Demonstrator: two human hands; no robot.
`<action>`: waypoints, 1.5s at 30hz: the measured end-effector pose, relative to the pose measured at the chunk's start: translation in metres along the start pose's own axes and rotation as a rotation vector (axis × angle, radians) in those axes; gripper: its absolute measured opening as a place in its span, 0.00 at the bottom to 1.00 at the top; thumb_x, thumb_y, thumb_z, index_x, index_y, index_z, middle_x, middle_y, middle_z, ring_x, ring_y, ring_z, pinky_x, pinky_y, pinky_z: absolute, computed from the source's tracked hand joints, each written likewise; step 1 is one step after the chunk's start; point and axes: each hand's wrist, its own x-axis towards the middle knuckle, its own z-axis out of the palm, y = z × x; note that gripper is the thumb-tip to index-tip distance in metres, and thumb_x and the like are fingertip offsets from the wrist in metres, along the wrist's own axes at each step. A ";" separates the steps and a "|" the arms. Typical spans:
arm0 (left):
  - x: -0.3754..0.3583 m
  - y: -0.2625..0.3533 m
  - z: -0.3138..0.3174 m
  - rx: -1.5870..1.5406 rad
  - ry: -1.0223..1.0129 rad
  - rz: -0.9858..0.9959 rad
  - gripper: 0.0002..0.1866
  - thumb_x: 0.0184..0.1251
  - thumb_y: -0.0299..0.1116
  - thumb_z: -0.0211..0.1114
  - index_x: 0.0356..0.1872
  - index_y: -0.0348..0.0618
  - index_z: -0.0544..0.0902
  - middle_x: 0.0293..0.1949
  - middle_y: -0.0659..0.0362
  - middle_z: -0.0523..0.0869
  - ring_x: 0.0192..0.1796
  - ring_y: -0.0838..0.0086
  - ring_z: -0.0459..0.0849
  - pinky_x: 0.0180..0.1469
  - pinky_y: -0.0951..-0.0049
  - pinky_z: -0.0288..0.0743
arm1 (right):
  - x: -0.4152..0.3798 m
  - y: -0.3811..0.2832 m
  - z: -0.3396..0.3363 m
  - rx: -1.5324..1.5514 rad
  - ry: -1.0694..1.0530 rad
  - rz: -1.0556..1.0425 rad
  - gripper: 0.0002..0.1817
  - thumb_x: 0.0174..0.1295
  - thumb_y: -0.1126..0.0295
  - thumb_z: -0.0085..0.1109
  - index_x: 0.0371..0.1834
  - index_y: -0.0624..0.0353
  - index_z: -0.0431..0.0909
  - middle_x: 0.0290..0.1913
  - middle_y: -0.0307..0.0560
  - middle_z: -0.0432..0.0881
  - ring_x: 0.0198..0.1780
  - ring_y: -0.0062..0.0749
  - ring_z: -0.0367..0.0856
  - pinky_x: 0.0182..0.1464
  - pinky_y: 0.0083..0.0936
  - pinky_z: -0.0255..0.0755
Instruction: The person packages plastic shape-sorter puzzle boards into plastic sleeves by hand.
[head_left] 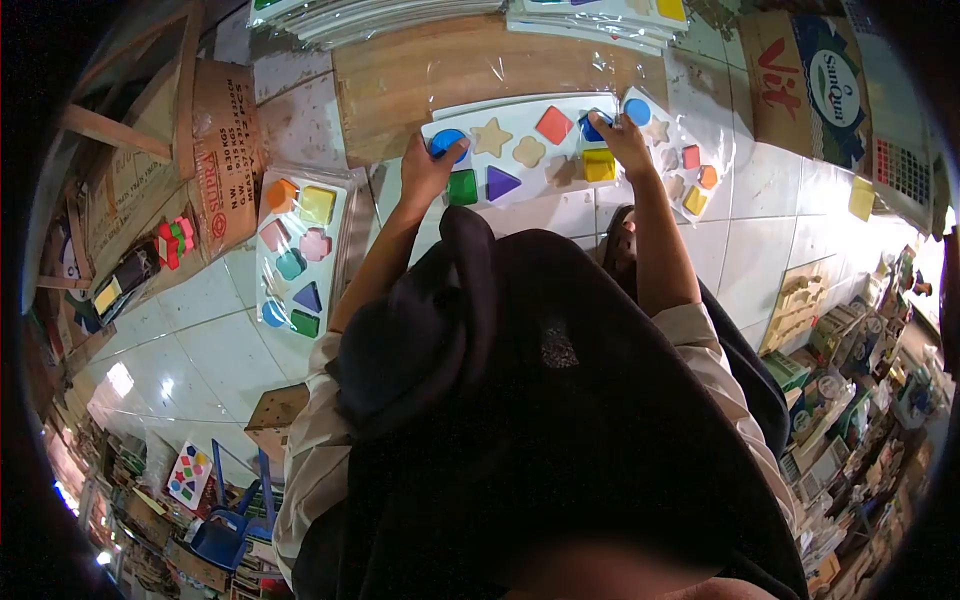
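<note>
A white shape puzzle board (515, 115) lies across the front of me, between my two hands. It bears a blue disc (448, 144), a red square (553, 125), a green square (462, 187), a purple triangle (502, 183) and a yellow block (599, 165). A star-shaped recess (491, 137) and a flower-shaped recess (529, 151) show bare wood colour. My left hand (428, 165) is closed around the left end, its thumb on the blue disc. At the right end my right hand (628, 148) grips the board, its thumb over a blue piece (596, 125) that is partly hidden.
Wrapped puzzle boards lie at left (290, 250) and just right of my right hand (690, 160). Stacks of boards (400, 25) stand beyond a wooden plank (390, 85). Cardboard boxes flank the tiled floor at left (222, 150) and right (800, 90). A blue chair (222, 535) stands lower left.
</note>
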 end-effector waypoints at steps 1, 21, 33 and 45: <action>0.000 -0.001 -0.002 -0.008 -0.015 0.000 0.26 0.47 0.47 0.68 0.36 0.32 0.75 0.35 0.44 0.78 0.36 0.60 0.79 0.38 0.68 0.71 | -0.004 -0.003 -0.001 -0.003 0.001 -0.005 0.26 0.44 0.53 0.68 0.28 0.66 0.69 0.25 0.42 0.72 0.31 0.23 0.69 0.36 0.21 0.66; -0.024 0.013 -0.076 0.248 -0.306 0.132 0.48 0.25 0.48 0.78 0.53 0.37 0.66 0.51 0.46 0.73 0.52 0.58 0.74 0.51 0.65 0.68 | -0.050 -0.076 -0.036 -0.381 -0.472 -0.395 0.37 0.26 0.61 0.76 0.43 0.63 0.69 0.43 0.54 0.74 0.46 0.38 0.75 0.46 0.28 0.68; -0.009 -0.041 -0.049 -0.397 -0.106 -0.029 0.27 0.36 0.38 0.76 0.40 0.37 0.78 0.36 0.57 0.83 0.38 0.76 0.80 0.43 0.74 0.74 | -0.049 -0.072 -0.004 0.541 -0.475 -0.168 0.25 0.44 0.81 0.64 0.49 0.65 0.68 0.43 0.42 0.76 0.41 0.23 0.75 0.47 0.21 0.70; 0.130 -0.064 -0.094 0.334 0.026 -0.165 0.35 0.47 0.63 0.60 0.37 0.34 0.79 0.33 0.47 0.82 0.38 0.59 0.80 0.42 0.64 0.73 | 0.070 -0.126 0.108 -0.484 0.069 -0.316 0.37 0.37 0.44 0.67 0.42 0.68 0.74 0.35 0.53 0.77 0.44 0.44 0.73 0.48 0.36 0.67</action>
